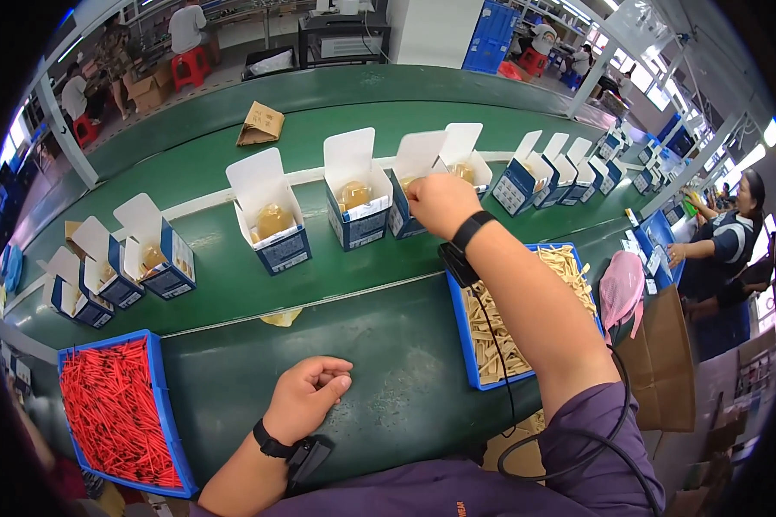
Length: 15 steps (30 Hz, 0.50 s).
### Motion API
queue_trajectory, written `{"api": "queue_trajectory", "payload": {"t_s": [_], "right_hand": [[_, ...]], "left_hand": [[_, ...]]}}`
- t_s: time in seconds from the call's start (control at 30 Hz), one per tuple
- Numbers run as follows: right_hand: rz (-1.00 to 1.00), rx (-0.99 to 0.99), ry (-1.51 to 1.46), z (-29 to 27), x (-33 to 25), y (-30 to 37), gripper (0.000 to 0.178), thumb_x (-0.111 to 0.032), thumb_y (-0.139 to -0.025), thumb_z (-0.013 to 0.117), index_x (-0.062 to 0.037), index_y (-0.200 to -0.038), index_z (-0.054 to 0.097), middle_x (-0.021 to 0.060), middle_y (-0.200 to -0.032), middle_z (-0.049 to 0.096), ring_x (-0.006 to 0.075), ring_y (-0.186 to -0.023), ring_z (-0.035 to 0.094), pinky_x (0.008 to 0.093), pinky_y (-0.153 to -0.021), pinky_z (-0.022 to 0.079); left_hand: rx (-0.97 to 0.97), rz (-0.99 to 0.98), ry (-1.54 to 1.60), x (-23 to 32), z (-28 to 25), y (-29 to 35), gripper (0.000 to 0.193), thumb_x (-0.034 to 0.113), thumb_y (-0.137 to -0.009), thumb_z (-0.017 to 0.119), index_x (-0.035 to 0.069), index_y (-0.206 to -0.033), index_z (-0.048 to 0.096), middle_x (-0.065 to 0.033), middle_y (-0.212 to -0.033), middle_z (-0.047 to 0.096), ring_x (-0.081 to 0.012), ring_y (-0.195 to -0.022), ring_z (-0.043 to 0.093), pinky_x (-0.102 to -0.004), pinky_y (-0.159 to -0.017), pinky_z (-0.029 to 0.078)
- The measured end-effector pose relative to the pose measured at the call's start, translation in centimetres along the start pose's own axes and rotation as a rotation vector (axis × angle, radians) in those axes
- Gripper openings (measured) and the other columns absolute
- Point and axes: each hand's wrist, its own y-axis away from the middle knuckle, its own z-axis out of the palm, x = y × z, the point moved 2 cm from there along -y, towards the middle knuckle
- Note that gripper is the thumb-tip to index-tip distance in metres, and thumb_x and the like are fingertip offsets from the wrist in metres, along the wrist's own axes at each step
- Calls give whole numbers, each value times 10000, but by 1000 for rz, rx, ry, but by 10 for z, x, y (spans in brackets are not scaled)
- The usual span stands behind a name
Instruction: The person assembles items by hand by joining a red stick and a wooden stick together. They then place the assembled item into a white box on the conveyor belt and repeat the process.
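Observation:
My right hand (444, 204) reaches over a blue-and-white open carton (408, 226) with its lid flap up. Its fingers are bent down at the carton's mouth; the fingertips, and anything between them, are hidden. Close by on the left stands another open carton (359, 228) with a round yellowish-brown thing (353, 195) inside. Another carton (472, 177) stands just beyond my right hand. Over the near green table, my left hand (309, 395) is loosely curled with the thumb against the fingers, and nothing shows in it.
A blue tray of red sticks (121, 414) sits at near left. Under my right forearm is a blue tray of pale wooden pieces (491, 340). Several open cartons (272, 226) line the green belt (224, 297). A pink bag (622, 286) and a co-worker (733, 250) are at right.

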Motion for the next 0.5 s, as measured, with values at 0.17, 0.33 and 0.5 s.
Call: {"api": "queue_trajectory", "payload": {"t_s": [0.17,0.33,0.5], "right_hand": [[-88,-112,114,3,10,-20,220,-261,-903,644,-67,-903,749,194,-839,705,382,-802,677,452,-737,542],[-164,148,-240,-55,15,36,246,-263,-894,673,-31,-933,744,181,-822,707,350,-779,690,423,-737,545],[86,-220,-111,-54,59,113,193,-207,-799,741,-36,-889,749,173,-791,703,332,-766,694,400,-723,548]], "left_hand": [[44,19,-10,5,1,4,247,47,-955,638,-18,-1194,642,-68,-1021,680,-111,-868,641,-259,-759,547],[406,262,-310,67,-17,52,217,1,-897,649,-8,-1111,682,-62,-953,665,-134,-860,633,-259,-757,505],[795,243,-691,71,-108,138,253,-40,-883,610,-12,-1130,654,-95,-1003,624,-186,-908,618,-296,-814,492]]}}
